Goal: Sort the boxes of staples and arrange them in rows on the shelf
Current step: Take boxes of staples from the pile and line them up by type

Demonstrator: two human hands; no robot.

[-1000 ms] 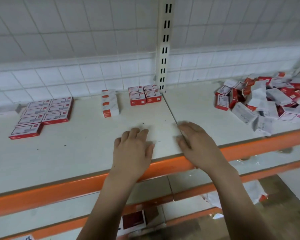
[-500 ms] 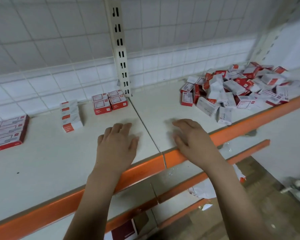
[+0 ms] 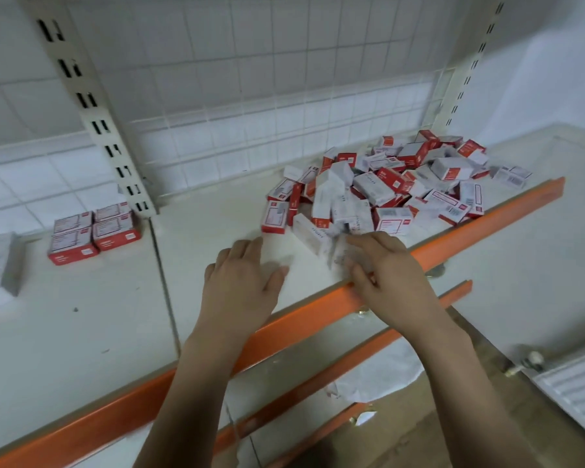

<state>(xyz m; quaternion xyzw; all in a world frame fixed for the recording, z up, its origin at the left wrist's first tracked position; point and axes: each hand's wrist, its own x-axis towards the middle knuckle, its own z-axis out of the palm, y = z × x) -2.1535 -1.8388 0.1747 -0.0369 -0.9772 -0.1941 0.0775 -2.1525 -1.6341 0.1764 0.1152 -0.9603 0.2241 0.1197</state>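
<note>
A loose pile of red and white staple boxes (image 3: 395, 184) lies on the right half of the white shelf (image 3: 81, 332). My right hand (image 3: 389, 278) is at the pile's near edge, fingers and thumb curled round a blurred white staple box (image 3: 341, 258) close to the shelf's front. My left hand (image 3: 244, 282) rests flat on the shelf just left of the pile, holding nothing. Further left, a small block of red boxes (image 3: 95, 231) stands in neat rows by the back wall. A stack of white boxes (image 3: 0, 265) sits at the left edge.
The shelf has an orange front rail (image 3: 487, 214) and a slotted upright post (image 3: 92, 113) at the back seam. White grid panels form the back wall. Below are lower shelves with crumpled paper (image 3: 379, 376), and a white radiator (image 3: 571, 390) at the lower right.
My view has swung right and closer to the pile. Both hands have slid right along the shelf; the right hand has reached the pile's edge and taken hold of a white box.
</note>
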